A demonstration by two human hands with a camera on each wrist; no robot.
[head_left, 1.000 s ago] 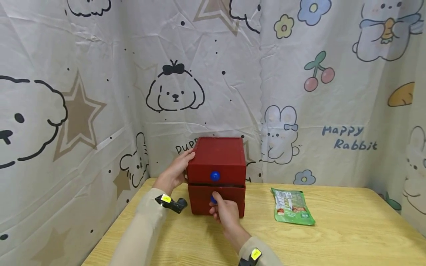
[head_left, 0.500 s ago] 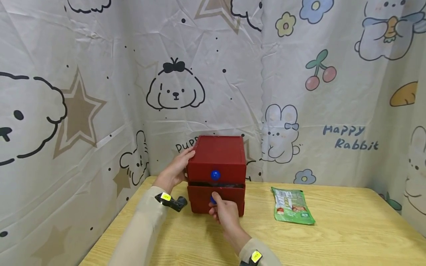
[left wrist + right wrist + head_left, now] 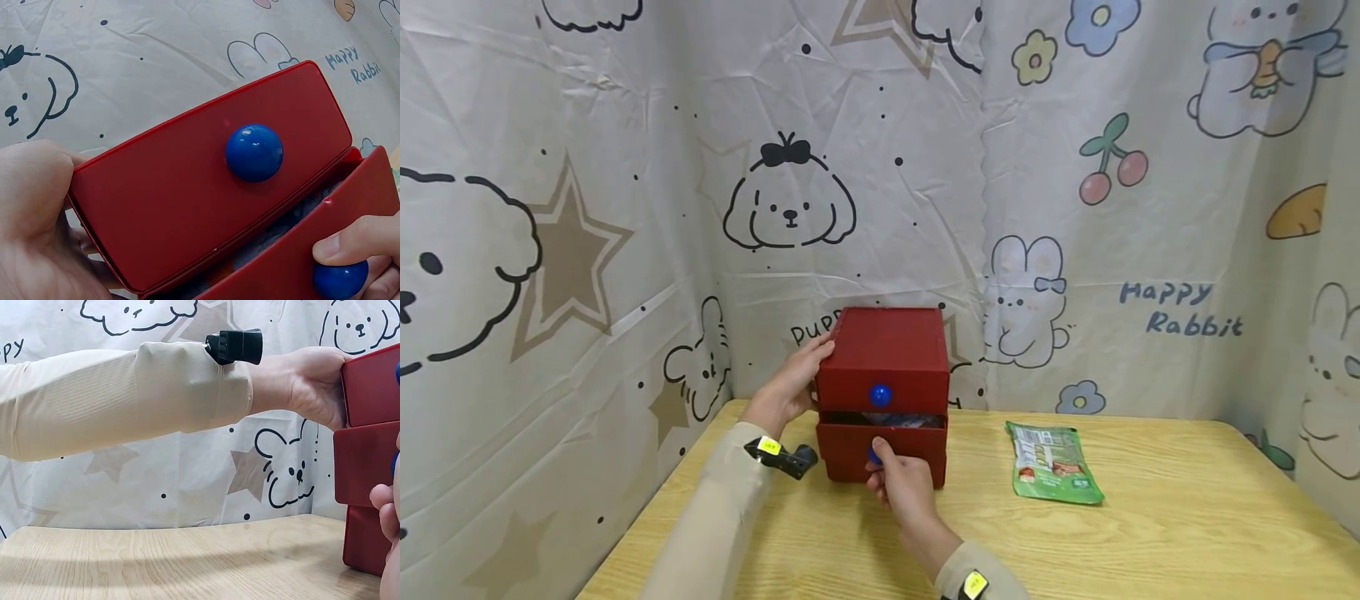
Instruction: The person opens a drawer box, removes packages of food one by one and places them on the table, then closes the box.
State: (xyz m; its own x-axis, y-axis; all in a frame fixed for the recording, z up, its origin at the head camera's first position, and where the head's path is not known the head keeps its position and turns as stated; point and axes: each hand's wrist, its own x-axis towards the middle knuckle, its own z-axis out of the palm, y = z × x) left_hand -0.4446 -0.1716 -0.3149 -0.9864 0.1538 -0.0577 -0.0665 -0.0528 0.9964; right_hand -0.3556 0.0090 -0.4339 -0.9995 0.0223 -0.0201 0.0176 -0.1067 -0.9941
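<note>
Head view: right hand (image 3: 904, 482) pinches the lower knob (image 3: 874, 454); left hand (image 3: 795, 382) holds the red box (image 3: 883, 354) (a hard tug might tip it).

Lower drawer (image 3: 880, 440) farther out.

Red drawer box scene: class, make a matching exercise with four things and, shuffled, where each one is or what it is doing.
Things:
1. left hand
2. right hand
3. lower drawer
4. green packet

States:
A. pulled partly out
B. lies flat on the table, right of the box
C. pinches the lower blue knob
D. rests against the box's left side

Pairs: 1-D, 2-C, 3-A, 4-B
</note>
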